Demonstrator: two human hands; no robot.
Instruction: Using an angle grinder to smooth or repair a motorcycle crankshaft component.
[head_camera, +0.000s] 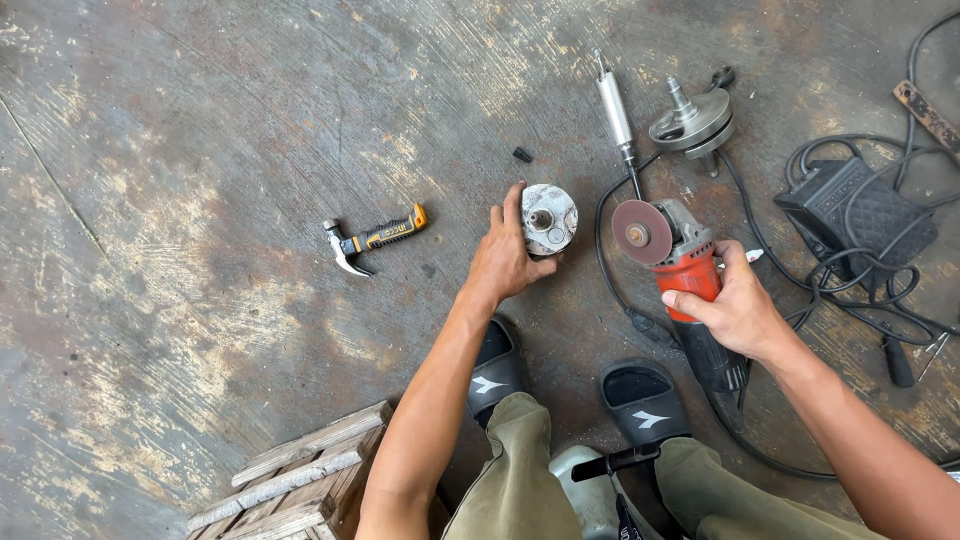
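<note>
My left hand (503, 262) grips a round grey metal housing (549, 218) with a stub shaft at its centre, resting on the concrete floor. My right hand (738, 308) holds a red and black angle grinder (685, 272) by its body. Its worn brown disc (641, 231) faces up, a short way to the right of the metal housing and apart from it. The grinder's black cord (612, 282) loops on the floor beside it.
A small claw hammer (373, 240) with a black and orange handle lies at left. A metal shaft (616, 112), a flanged rotor part (692, 123) and a black foot pedal (856, 212) with tangled cables lie at the back right. A wooden crate (298, 482) sits near my knees.
</note>
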